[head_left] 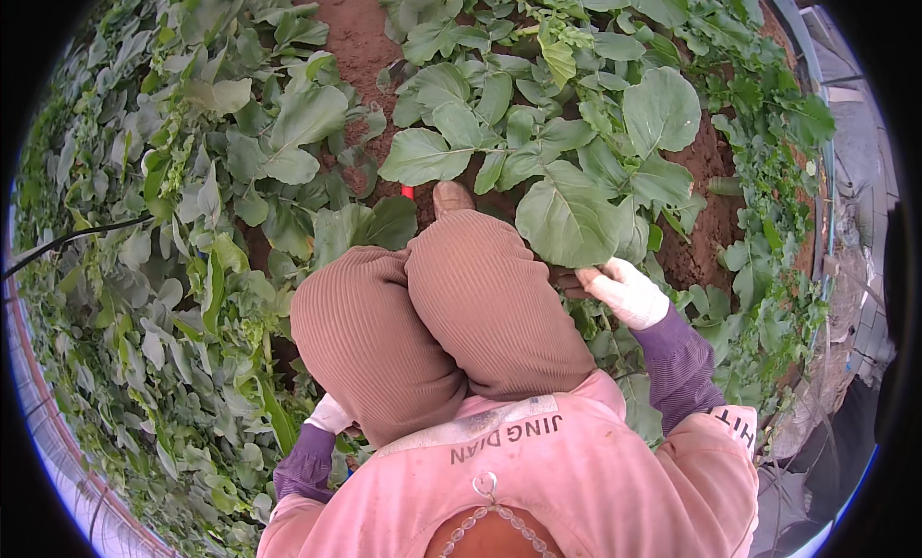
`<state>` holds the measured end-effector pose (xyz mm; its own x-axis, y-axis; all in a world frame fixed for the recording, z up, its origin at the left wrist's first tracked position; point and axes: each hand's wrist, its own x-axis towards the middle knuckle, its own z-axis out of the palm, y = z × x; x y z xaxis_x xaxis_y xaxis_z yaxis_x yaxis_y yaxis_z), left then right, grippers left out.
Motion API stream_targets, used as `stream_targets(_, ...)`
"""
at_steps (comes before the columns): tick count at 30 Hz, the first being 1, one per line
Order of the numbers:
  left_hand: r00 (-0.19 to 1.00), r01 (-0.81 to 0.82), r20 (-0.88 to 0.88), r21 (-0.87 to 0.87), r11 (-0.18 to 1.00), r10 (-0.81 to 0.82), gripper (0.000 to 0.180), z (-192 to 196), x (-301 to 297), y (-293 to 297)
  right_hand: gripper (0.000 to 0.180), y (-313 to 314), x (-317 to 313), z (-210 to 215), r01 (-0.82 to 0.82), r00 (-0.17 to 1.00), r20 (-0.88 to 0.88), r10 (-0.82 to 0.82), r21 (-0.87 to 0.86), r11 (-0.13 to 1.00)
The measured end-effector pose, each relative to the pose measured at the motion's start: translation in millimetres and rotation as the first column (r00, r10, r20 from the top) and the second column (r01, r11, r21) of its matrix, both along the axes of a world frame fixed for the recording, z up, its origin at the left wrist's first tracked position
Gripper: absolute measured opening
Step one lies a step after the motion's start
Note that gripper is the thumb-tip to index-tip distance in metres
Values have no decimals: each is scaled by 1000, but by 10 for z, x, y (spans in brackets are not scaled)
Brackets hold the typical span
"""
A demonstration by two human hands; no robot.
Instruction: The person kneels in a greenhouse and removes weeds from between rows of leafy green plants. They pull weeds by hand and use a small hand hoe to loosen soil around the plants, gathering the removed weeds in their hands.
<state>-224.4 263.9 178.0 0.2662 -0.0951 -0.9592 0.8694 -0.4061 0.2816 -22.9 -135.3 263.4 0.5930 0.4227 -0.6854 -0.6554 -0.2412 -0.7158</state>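
My right hand [626,292], in a white glove that leaves the fingers bare, is beside my right knee. Its fingers are bent close together at the lower edge of a broad green leaf [569,215]. What lies between them, if anything, is hidden. That leaf belongs to a large leafy plant [519,157] in front of me. Low on the left, my left hand [332,416], also white-gloved, is mostly covered by my left thigh. Its fingers do not show, so what it touches cannot be seen.
Dense leafy plants [173,299] grow along my left side, and more foliage [768,203] stands on the right. Bare reddish soil [353,39] runs between the rows. A thin black hose [77,235] crosses at left. A small red object [408,191] lies by my shoe [451,198].
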Motion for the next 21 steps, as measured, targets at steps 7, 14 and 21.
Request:
stream_targets(7, 620, -603, 599, -49, 796, 507, 28, 1051, 421, 394, 60, 255, 925, 338, 251, 727, 438, -528, 546, 799)
stream_targets(14, -112, -237, 743, -665, 708, 660, 33, 1598, 938, -596, 31, 424, 2160, -902, -248, 152, -179, 972, -959, -138)
stream_targets(21, 223, -36, 821, -533, 846, 526, 24, 1457, 1375, -1015, 31, 126, 2620, -1892, -573, 295, -599, 744, -735, -364)
